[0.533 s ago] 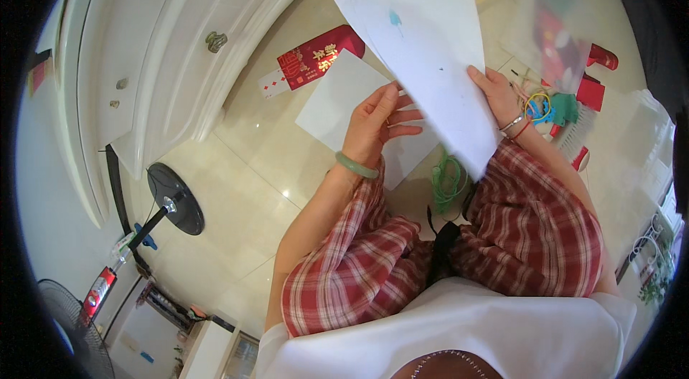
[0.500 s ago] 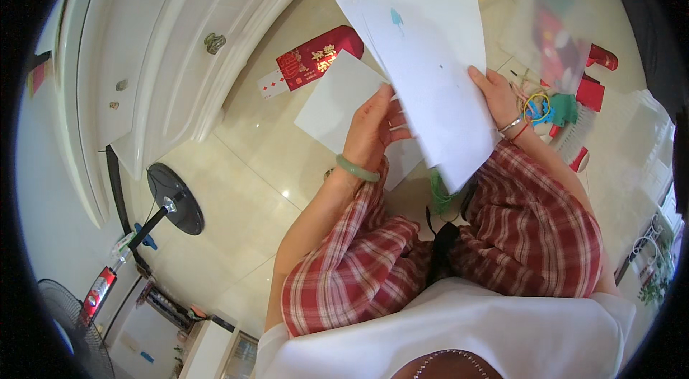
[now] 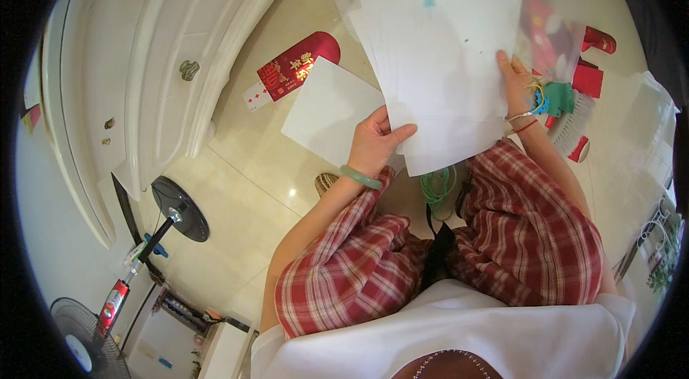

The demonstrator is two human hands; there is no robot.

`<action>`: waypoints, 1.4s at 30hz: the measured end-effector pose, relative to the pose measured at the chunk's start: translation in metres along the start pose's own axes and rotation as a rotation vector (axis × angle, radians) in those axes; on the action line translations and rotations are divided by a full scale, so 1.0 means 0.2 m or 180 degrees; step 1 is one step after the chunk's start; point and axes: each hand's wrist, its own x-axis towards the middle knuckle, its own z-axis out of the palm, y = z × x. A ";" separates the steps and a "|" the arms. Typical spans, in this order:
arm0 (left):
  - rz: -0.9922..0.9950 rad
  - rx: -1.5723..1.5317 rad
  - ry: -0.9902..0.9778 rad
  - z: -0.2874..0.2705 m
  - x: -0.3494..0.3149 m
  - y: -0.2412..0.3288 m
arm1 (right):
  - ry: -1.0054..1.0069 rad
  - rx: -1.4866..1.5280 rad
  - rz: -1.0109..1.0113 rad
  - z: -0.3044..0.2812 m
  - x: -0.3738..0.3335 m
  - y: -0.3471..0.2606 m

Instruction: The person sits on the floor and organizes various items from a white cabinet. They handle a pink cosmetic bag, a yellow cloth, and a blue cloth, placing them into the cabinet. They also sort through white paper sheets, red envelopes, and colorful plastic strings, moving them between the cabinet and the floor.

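A loose stack of white paper sheets is held up in front of me, its sheets fanned unevenly. One sheet carries a small blue-green mark near the top. My left hand pinches the lower left edge, thumb on top and fingers partly hidden beneath. My right hand grips the right edge, its thumb on the front and the other fingers mostly behind. Below the stack, on the tiled floor, lies another white sheet. It overlaps a red envelope, from which a playing card sticks out.
Green string lies between my knees. To the right are a green piece, a brush, red boxes and a clear plastic bag. A white cabinet stands at the left, near a fan's round base.
The stack has tilted flatter and shifted right, its sheets more spread. My left hand has closed its thumb over the lower left edge; the right hand still holds the right side.
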 end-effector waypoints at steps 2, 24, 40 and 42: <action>-0.0065 0.0182 0.0090 -0.01 0.01 -0.01 | 0.0258 -0.0027 0.0191 -0.09 0.09 0.01; 0.0226 0.1359 0.0814 0.00 0.00 0.03 | 0.1290 -0.2074 -0.2010 -0.49 0.18 -0.02; 0.1247 0.1042 0.0035 -0.08 -0.04 -0.04 | -0.1454 -0.0465 0.0747 0.04 0.05 0.01; 0.0628 0.0194 0.0606 -0.14 -0.01 -0.06 | -0.0428 0.0368 0.0647 -0.02 0.06 0.02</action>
